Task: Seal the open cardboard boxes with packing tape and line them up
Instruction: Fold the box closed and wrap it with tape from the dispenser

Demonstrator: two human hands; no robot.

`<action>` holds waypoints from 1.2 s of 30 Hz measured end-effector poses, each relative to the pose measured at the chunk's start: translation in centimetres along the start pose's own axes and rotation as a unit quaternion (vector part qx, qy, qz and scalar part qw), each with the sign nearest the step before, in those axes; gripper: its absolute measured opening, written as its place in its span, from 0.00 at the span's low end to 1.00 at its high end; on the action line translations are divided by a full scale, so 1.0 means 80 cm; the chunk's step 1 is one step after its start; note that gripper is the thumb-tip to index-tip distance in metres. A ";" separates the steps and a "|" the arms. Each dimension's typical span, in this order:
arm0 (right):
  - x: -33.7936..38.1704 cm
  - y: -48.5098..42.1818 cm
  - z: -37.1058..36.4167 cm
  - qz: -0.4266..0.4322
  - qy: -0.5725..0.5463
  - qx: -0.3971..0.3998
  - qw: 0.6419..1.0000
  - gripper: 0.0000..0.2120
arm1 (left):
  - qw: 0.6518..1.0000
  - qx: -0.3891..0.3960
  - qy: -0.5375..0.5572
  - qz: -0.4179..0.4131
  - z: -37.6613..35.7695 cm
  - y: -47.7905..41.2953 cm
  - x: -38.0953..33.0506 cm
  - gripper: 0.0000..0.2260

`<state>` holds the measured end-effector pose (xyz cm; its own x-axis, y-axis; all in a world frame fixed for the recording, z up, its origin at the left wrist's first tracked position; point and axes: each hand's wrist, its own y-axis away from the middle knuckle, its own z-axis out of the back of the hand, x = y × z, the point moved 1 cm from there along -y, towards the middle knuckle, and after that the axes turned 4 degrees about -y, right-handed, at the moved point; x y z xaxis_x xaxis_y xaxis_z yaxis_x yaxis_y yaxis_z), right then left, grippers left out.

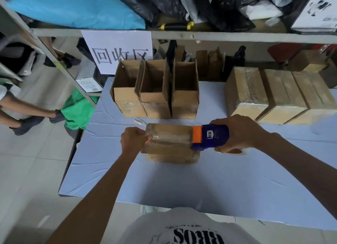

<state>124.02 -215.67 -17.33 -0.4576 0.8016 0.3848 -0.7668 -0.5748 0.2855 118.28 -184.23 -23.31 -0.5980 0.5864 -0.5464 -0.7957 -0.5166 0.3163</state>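
Here, a closed cardboard box [171,143] lies near the middle of the table [182,185], which is covered in a pale blue sheet. A strip of clear tape [169,135] runs across the box's top from its 9 o'clock end to its 3 o'clock end.

The left hand [134,139] is curled shut at the 9 o'clock end of the box, thumb and fingers pinching the tape end against the box's edge. The right hand [237,134] sits at the 3 o'clock end, fingers wrapped tight around a blue tape dispenser [213,137]. The dispenser's orange blade guard [197,134] rests on the top of the box, touching the tape strip.

At 12 o'clock from this box, toward the far edge of the table, three open boxes [155,90] stand side by side with their flaps upright, touching each other in a row. At 2 o'clock, three sealed boxes [279,96] lie in a second row, also touching, their tops shiny with tape. The two rows are well apart, with bare blue sheet between them.

Beyond the table a metal shelf [218,36] carries black bags and a blue bag, and a white paper sign [118,50] with large printed characters hangs from its edge above the open boxes. At 9 o'clock, off the table, another person's legs [27,105] and dark shoes show on the tiled floor, next to a green bag [78,110].
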 end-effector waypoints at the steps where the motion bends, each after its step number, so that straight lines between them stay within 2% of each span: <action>1: 0.004 -0.002 -0.004 0.004 -0.012 -0.002 1.000 0.37 | 1.000 -0.004 -0.001 0.003 0.004 -0.003 0.004 0.04; 4: 0.020 -0.018 -0.013 0.026 -0.022 -0.016 0.999 0.36 | 0.996 -0.068 -0.057 -0.016 0.013 -0.004 0.014 0.11; 6: 0.026 -0.028 -0.014 0.037 -0.008 -0.024 0.999 0.36 | 0.978 -0.114 -0.129 -0.115 0.010 0.002 0.008 0.12; 7: 0.027 -0.032 -0.014 0.041 -0.001 -0.027 0.999 0.36 | 0.969 -0.088 -0.144 -0.178 0.002 0.006 -0.002 0.11; 9: 0.027 -0.035 -0.016 0.044 0.001 -0.033 0.998 0.36 | 0.962 0.041 -0.086 -0.255 -0.024 0.017 -0.022 0.09; 10: 0.028 -0.036 -0.017 0.044 -0.001 -0.035 0.998 0.36 | 0.961 0.086 -0.047 -0.260 -0.035 0.022 -0.028 0.08; 11: 0.029 -0.036 -0.018 0.045 -0.004 -0.037 0.998 0.36 | 0.962 0.098 -0.010 -0.256 -0.044 0.024 -0.032 0.08; 16: 0.025 -0.035 -0.018 0.039 -0.030 -0.034 0.998 0.37 | 0.964 0.070 0.112 -0.232 -0.060 0.029 -0.024 0.13; 21: 0.009 -0.019 -0.023 0.025 -0.101 -0.008 0.995 0.37 | 0.967 0.065 0.115 -0.216 -0.062 0.027 -0.023 0.12; 26: -0.037 0.013 -0.007 0.004 -0.114 -0.009 0.993 0.35 | 0.974 0.056 0.117 -0.185 -0.062 0.029 -0.029 0.09; 29: -0.045 0.019 -0.005 0.000 -0.092 -0.006 0.996 0.34 | 0.975 0.045 0.120 -0.180 -0.064 0.031 -0.030 0.11; 36: 0.001 -0.024 -0.019 0.004 0.086 0.008 0.996 0.30 | 0.975 0.037 0.107 -0.190 -0.065 0.038 -0.028 0.09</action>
<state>124.74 -214.26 -19.14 -0.5359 0.8119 0.2314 -0.7554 -0.5836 0.2980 117.70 -190.33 -25.19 -0.2302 0.5784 -0.7826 -0.9656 -0.2358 0.1098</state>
